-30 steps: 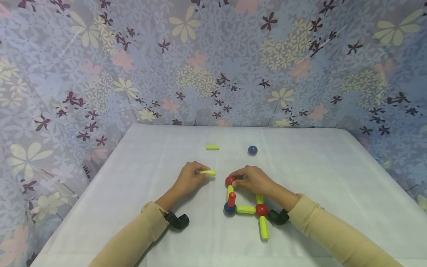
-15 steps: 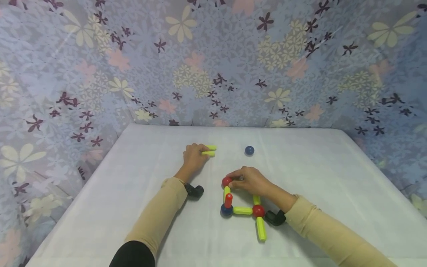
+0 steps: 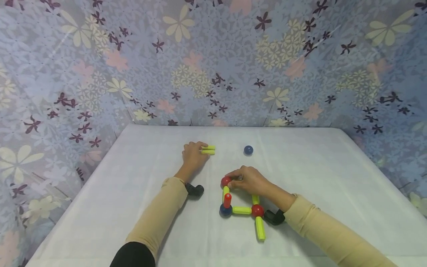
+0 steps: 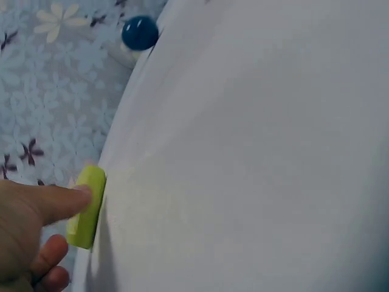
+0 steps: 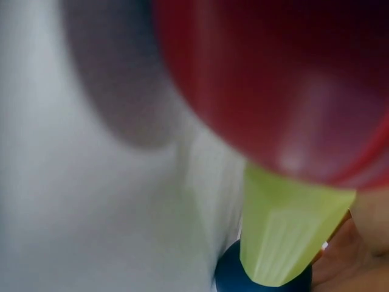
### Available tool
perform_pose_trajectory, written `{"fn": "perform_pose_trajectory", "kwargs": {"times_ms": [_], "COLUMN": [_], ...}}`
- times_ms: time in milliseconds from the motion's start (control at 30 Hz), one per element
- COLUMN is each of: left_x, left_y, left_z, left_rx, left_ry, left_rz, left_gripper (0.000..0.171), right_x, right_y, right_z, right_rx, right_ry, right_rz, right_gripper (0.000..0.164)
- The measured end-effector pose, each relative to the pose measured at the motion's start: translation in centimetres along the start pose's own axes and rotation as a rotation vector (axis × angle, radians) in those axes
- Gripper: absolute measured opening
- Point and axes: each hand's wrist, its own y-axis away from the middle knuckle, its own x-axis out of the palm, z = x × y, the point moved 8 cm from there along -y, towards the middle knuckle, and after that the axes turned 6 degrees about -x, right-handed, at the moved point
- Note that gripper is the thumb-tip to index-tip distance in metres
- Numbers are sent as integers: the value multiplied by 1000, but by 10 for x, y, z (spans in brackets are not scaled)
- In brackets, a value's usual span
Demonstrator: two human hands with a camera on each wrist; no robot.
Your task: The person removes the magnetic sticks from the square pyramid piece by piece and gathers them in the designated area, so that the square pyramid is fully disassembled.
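In the head view my left hand [image 3: 194, 156] is at the far left-middle of the table, its thumb and fingers about two parallel yellow-green magnetic rods, a near rod [image 3: 208, 152] and a far rod [image 3: 209, 147]. The left wrist view shows the thumb on one yellow-green rod [image 4: 92, 204]. My right hand [image 3: 251, 180] pinches a red ball [image 3: 225, 181] at a corner of a ball-and-rod frame. This frame also has a blue ball [image 3: 225, 210] with a red rod [image 3: 227, 200] standing on it, and a second red ball [image 3: 257, 210]. My right hand hides part of the frame.
A loose blue ball [image 3: 248, 150] lies beyond my right hand. From the frame's near red ball a yellow-green rod [image 3: 260, 229] sticks out towards me. The white table [image 3: 317, 159] ends at a flowered cloth [image 3: 213, 74] behind.
My left hand has carried its yellow-green rod away from me and set it alongside the loose one. The right hand keeps its hold on the red ball. The head view has shifted slightly.
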Motion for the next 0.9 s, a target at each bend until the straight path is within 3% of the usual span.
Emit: {"fn": "perform_pose_trajectory", "kwargs": {"times_ms": [133, 300, 467, 567, 700, 900], "left_x": [-14, -23, -20, -16, -12, -14], "left_y": [26, 81, 139, 165, 181, 184], "left_z": [-3, -10, -24, -34, -44, -52], "left_rx": [50, 127, 266, 350, 388, 390], "left_ry": [175, 378, 436, 439, 428, 396], "left_rz": [20, 147, 319, 405, 420, 327], "left_gripper": [36, 28, 39, 40, 41, 30], "right_x": [0, -1, 2, 1, 1, 0], "right_y": [-1, -2, -1, 0, 0, 0], "right_z": [2, 0, -3, -3, -2, -1], "right_rx": [-15, -16, 21, 20, 0, 16], "right_ry": [10, 18, 7, 16, 23, 29], "right_rz": [4, -3, 16, 11, -2, -2], "right_gripper": [38, 37, 37, 37, 36, 35]}}
